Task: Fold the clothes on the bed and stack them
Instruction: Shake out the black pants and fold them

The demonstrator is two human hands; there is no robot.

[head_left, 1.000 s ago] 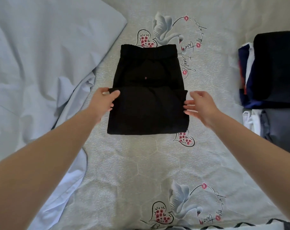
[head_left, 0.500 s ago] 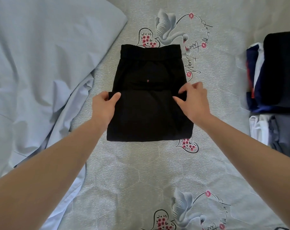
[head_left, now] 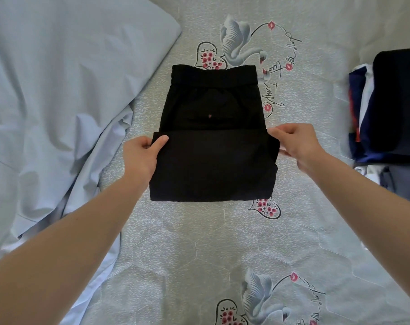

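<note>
The black shorts are matt woven cloth. Under them the bedsheet is pale speckled cloth with a printed swan pattern. Left of the shorts a light blue blanket looks smooth, soft and creased

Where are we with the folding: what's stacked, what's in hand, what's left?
Done: folded dark clothes stacked at the right edge, grey folded items nearer. In hand: black elastic-waist shorts, lower half folded up, left hand and right hand gripping the fold's corners. Left: another fold, then stacking.
</note>
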